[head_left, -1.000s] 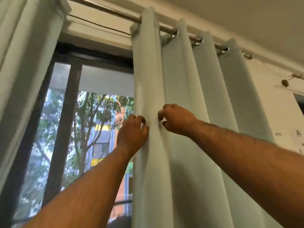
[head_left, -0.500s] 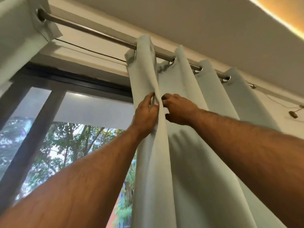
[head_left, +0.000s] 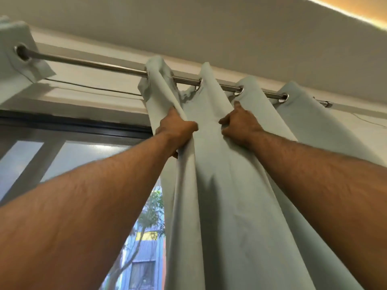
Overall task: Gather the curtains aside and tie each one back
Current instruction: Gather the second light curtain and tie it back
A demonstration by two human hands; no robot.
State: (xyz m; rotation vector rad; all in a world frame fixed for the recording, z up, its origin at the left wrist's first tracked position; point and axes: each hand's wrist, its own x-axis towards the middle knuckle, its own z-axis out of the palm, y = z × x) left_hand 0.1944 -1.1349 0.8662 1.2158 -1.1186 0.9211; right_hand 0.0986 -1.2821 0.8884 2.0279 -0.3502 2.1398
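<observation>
Window glass fills the lower left. Right curtain hangs from the rod; left hand and right hand each clutch a fold near the top, bunching pleats rightward.

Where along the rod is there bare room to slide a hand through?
The rod runs bare between the left curtain and the right curtain. Rightward, eyelets crowd it, with only short gaps. There the left hand and right hand grip folds.
</observation>
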